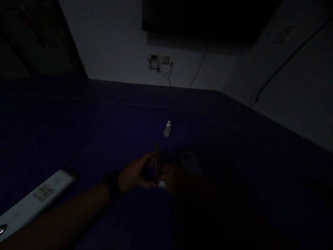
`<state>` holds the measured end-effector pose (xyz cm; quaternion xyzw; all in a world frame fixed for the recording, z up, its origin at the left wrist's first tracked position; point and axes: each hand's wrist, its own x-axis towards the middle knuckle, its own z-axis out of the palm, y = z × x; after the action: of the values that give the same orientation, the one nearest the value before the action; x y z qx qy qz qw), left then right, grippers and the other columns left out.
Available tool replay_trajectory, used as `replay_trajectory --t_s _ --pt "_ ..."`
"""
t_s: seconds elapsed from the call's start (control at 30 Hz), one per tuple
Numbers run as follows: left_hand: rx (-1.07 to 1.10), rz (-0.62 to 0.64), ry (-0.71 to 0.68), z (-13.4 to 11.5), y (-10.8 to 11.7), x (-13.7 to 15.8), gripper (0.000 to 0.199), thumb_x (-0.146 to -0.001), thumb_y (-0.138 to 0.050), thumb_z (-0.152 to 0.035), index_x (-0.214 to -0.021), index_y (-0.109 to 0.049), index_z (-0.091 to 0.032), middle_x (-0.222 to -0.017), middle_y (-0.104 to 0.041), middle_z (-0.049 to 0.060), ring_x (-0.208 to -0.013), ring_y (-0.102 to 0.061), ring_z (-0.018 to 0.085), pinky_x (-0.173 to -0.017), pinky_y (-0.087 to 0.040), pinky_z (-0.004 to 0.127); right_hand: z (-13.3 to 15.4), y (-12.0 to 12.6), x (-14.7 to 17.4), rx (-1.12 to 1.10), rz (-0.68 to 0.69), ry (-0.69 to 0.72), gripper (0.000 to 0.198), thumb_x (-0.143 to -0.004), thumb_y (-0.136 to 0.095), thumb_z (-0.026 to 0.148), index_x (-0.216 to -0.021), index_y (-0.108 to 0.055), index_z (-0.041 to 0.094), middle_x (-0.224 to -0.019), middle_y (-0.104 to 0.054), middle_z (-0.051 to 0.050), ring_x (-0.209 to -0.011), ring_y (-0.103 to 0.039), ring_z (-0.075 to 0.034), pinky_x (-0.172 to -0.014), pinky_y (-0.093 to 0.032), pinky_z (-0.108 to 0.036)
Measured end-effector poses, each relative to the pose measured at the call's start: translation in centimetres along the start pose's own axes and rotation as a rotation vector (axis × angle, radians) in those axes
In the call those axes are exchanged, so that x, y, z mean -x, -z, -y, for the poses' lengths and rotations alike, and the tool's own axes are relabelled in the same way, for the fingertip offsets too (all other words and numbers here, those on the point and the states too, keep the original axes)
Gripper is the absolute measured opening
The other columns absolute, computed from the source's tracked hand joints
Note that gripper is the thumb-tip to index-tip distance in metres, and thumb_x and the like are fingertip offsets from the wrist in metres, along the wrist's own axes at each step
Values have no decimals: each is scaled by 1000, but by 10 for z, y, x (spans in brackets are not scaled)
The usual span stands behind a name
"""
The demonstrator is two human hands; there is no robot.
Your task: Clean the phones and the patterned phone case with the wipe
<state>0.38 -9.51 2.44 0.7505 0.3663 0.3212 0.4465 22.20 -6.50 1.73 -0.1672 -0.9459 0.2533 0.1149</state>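
Observation:
In the dim head view, my left hand, with a dark watch on the wrist, is curled round a thin, flat, brownish thing seen edge-on; its kind does not show. My right hand is closed against the other side of it, deep in shadow. A small white piece, perhaps paper or cloth, shows at the right fingers. Beyond the hands stands a small dropper bottle with a white cap. Partly behind my right forearm lies a pale phone, its camera lenses upward.
A long white device with faint print and a round button lies at the left on the dark blue surface. Wall sockets with plugs and hanging cables are at the back, below a large black screen.

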Motion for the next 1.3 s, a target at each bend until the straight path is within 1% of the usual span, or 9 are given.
replay_trajectory --t_s 0.17,0.5,0.57,0.63,0.7,0.77,1.03,1.17,1.3 --pt "49 -52 -6 5 -2 1 89 -69 -89 -42 -142 -42 -26 -131 -67 10 -120 -65 32 -105 -49 48 8 14 7 -67 -1 10 11 -85 -62 6 -89 -69 14 -97 -69 -7 -82 -64 -15 -76 -52 -27" --pt "104 -70 -54 4 -5 5 75 -88 -63 -66 -144 -40 -22 -129 -64 13 -120 -62 32 -103 -50 49 34 5 2 -288 -375 -87 11 -78 -77 19 -76 -67 17 -81 -68 -2 -69 -62 -12 -61 -46 -22" --pt "82 -69 -65 8 -3 7 86 -88 -60 -68 -153 -28 -23 -146 -51 18 -132 -53 36 -109 -44 55 44 10 2 -380 -391 -241 11 -75 -78 22 -75 -67 18 -80 -69 -1 -66 -62 -12 -58 -45 -22" --pt "0 -78 -98 14 0 9 104 -86 -62 -70 -160 -5 -25 -164 -22 20 -145 -33 42 -115 -33 62 53 17 2 -471 -353 -428 12 -74 -78 26 -75 -69 18 -75 -68 0 -62 -61 -12 -55 -42 -21" --pt "-131 -63 -178 20 4 9 120 -80 -67 -72 -160 10 -27 -168 2 18 -151 -12 46 -118 -20 68 58 24 2 -542 -294 -569 14 -73 -77 29 -75 -70 18 -69 -67 1 -59 -59 -12 -52 -40 -21" --pt "-208 -3 -270 23 7 9 132 -72 -75 -73 -159 15 -29 -168 10 16 -152 -3 48 -119 -13 69 61 28 1 -604 -241 -635 15 -72 -76 31 -76 -71 17 -66 -66 1 -58 -58 -11 -51 -39 -20" --pt "-263 1 -296 18 7 7 152 -51 -95 -57 -158 10 -33 -167 11 17 -150 1 52 -118 -12 71 66 25 -3 -702 -123 -675 15 -70 -75 29 -75 -71 15 -65 -66 1 -57 -56 -10 -52 -39 -21" --pt "-271 69 -290 19 8 7 134 -47 -97 -50 -153 -17 -34 -165 11 16 -148 -9 54 -114 -31 67 62 17 -2 -698 -114 -672 18 -71 -78 31 -78 -73 15 -68 -69 -1 -60 -59 -12 -52 -41 -21" --pt "-267 74 -298 18 8 6 120 -48 -96 -48 -144 -26 -30 -162 -1 17 -148 -15 51 -112 -36 63 49 25 8 -704 -85 -544 26 -74 -76 35 -91 -76 15 -83 -74 -4 -73 -66 -17 -61 -48 -25"
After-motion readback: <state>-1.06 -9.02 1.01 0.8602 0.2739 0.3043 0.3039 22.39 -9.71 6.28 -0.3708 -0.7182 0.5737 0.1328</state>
